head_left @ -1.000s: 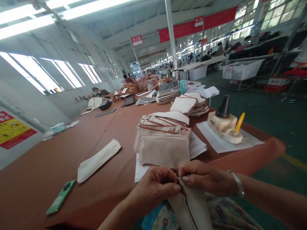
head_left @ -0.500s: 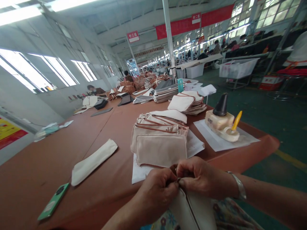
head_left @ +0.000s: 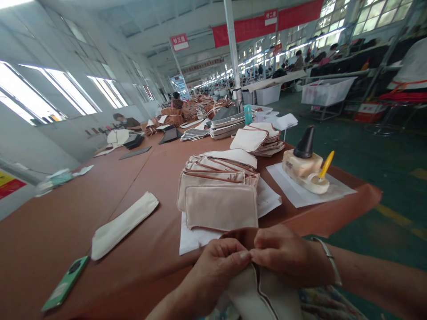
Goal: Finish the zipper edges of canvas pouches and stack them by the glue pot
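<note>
I find the pale piece (head_left: 245,291) off the bench (head_left: 150,244), held just in front of its near edge and above a patterned cloth (head_left: 327,304). The left hand (head_left: 218,266) and the right hand (head_left: 290,258) are both narrow, fingertips meeting, pinching the piece at its top end. A brown flap (head_left: 240,234) shows just behind the fingers; I cannot confirm whether it belongs to the piece.

Progress: the piece's two sides meet at the fingers only. Below them a dark gap runs down out of my view. I assess this piece as part-done, the length of the gap being what is left. Whether the join at the top is fixed or merely pressed together, I cannot tell.

Just beyond the hands stands a large stack (head_left: 220,206) of similar pale pieces with brown edges, on white paper (head_left: 190,235); behind it is a second stack (head_left: 250,138). I cannot establish which are finished.

To the right, a box (head_left: 302,165) carries a black cone (head_left: 304,144) and a yellow handle (head_left: 326,165), untouched by either hand. To the left, a long strip (head_left: 123,226) lies flat, near a green phone (head_left: 66,282).
</note>
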Available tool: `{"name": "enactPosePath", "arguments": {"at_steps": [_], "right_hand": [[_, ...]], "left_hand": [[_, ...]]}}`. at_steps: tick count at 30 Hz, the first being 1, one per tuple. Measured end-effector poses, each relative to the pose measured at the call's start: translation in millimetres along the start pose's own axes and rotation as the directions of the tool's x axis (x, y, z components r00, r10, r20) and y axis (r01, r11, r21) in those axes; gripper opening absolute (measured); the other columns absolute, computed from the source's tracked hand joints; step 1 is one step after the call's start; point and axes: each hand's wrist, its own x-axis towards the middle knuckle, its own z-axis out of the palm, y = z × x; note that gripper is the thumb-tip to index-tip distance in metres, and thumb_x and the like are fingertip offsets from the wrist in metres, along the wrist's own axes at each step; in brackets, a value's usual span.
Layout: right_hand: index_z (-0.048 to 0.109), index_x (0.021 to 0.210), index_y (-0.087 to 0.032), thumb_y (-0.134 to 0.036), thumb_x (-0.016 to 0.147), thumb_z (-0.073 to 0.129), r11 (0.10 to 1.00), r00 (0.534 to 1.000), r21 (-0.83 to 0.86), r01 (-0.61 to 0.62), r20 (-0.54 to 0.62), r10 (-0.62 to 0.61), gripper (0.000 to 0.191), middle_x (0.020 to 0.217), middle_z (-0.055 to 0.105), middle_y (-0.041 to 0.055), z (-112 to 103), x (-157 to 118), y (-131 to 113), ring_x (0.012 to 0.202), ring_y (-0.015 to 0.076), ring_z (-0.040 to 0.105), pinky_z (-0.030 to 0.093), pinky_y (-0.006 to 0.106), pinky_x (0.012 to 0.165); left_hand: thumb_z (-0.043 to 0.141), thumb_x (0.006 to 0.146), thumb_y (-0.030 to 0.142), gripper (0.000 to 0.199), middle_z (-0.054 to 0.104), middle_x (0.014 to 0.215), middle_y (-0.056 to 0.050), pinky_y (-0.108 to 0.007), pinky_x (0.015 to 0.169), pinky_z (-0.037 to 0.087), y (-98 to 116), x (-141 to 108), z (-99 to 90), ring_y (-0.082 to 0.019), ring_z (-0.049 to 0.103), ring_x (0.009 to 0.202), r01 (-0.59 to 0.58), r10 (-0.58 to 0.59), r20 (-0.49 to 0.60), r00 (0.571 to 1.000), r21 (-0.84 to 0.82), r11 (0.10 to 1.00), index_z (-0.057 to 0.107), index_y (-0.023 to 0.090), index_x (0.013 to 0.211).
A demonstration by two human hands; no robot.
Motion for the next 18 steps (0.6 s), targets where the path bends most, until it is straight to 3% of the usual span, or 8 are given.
{"name": "enactPosePath", "arguments": {"at_steps": [2, 4, 7, 9, 10, 13, 16, 18], "right_hand": [[0.063, 0.094, -0.015, -0.018, 0.092, 0.049, 0.983, 0.995, -0.157, 0.098, 0.019, -0.096, 0.014, 0.076, 0.056, 0.0058, 0.5, -4.8, -0.3, 0.066, 0.0166, 0.046, 0.031, 0.028, 0.056], [0.061, 0.1, -0.016, -0.022, 0.093, 0.049, 0.989, 0.995, -0.108, 0.104, -0.001, -0.105, 0.016, 0.08, 0.059, 0.0068, -0.7, -7.7, -5.0, 0.069, 0.0174, 0.05, 0.036, 0.028, 0.06], [0.054, 0.116, -0.017, -0.035, 0.099, 0.042, 0.951, 0.974, 0.249, -0.185, -0.078, 0.21, 0.027, 0.086, 0.059, 0.005, -7.5, -6.1, -15.4, 0.072, 0.0161, 0.052, 0.041, 0.026, 0.064], [0.057, 0.109, -0.015, -0.042, 0.102, 0.036, 0.842, 0.917, 0.399, -0.362, -0.012, 0.4, 0.035, 0.081, 0.056, 0.0025, -14.7, -0.3, -20.4, 0.068, 0.0137, 0.049, 0.039, 0.024, 0.06], [0.06, 0.101, -0.014, -0.045, 0.102, 0.035, 0.806, 0.901, 0.429, -0.406, 0.045, 0.43, 0.04, 0.078, 0.054, 0.0014, -18.4, 3.6, -21.9, 0.067, 0.0127, 0.046, 0.037, 0.023, 0.059], [0.059, 0.08, -0.012, -0.048, 0.098, 0.046, 0.801, 0.918, 0.45, -0.396, 0.198, 0.342, 0.042, 0.076, 0.05, 0.0004, -25.9, 15.1, -23.6, 0.067, 0.0113, 0.043, 0.035, 0.022, 0.06], [0.055, 0.072, -0.012, -0.045, 0.094, 0.055, 0.817, 0.957, 0.499, -0.289, 0.18, 0.229, 0.04, 0.075, 0.049, -0.0003, -24.7, 20.1, -23.3, 0.069, 0.0108, 0.043, 0.035, 0.021, 0.061], [0.053, 0.07, -0.012, -0.047, 0.092, 0.059, 0.744, 0.951, 0.593, -0.309, 0.181, 0.25, 0.041, 0.07, 0.046, -0.0021, -21.3, 18.9, -21.8, 0.062, 0.0088, 0.04, 0.032, 0.02, 0.055]], "left_hand": [[0.074, 0.076, 0.048, 0.038, 0.05, 0.064, 0.001, -0.022, 0.052, 0.024, -0.2, 2.4, -2.3, -0.008, 0.037, 0.056, -0.025, 0.023, 0.049, 0.999, 0.056, 0.998, 0.062, 0.012, 0.076], [0.073, 0.079, 0.048, 0.038, 0.054, 0.071, -0.002, -0.022, 0.055, 0.028, 2.0, 2.5, -4.5, -0.009, 0.041, 0.062, -0.095, 0.084, 0.1, 0.991, 0.102, 0.99, 0.064, 0.011, 0.08], [0.07, 0.083, 0.046, 0.036, 0.057, 0.078, -0.004, -0.023, 0.059, 0.031, 8.5, -1.8, -6.3, -0.011, 0.045, 0.068, -0.189, 0.162, 0.16, 0.974, 0.172, 0.967, 0.064, 0.01, 0.082], [0.068, 0.085, 0.045, 0.034, 0.056, 0.076, -0.002, -0.022, 0.057, 0.029, 13.6, -5.6, -6.6, -0.01, 0.043, 0.066, -0.222, 0.185, 0.161, 0.969, 0.251, 0.942, 0.063, 0.011, 0.081], [0.067, 0.085, 0.045, 0.034, 0.055, 0.074, -0.002, -0.022, 0.056, 0.028, 15.9, -7.3, -6.4, -0.01, 0.041, 0.065, -0.23, 0.19, 0.161, 0.969, 0.285, 0.93, 0.063, 0.012, 0.081], [0.066, 0.087, 0.044, 0.032, 0.055, 0.075, -0.001, -0.021, 0.056, 0.028, 20.9, -10.9, -4.1, -0.009, 0.041, 0.064, -0.235, 0.191, 0.17, 0.967, 0.292, 0.927, 0.062, 0.012, 0.081], [0.068, 0.086, 0.043, 0.031, 0.057, 0.077, -0.003, -0.022, 0.06, 0.032, 21.6, -13.6, -0.1, -0.011, 0.046, 0.068, -0.239, 0.204, 0.181, 0.962, 0.194, 0.951, 0.063, 0.012, 0.081], [0.069, 0.084, 0.043, 0.032, 0.058, 0.076, -0.004, -0.022, 0.059, 0.032, 19.5, -15.0, 1.7, -0.01, 0.046, 0.066, -0.215, 0.194, 0.183, 0.964, 0.108, 0.971, 0.063, 0.012, 0.08]]}}
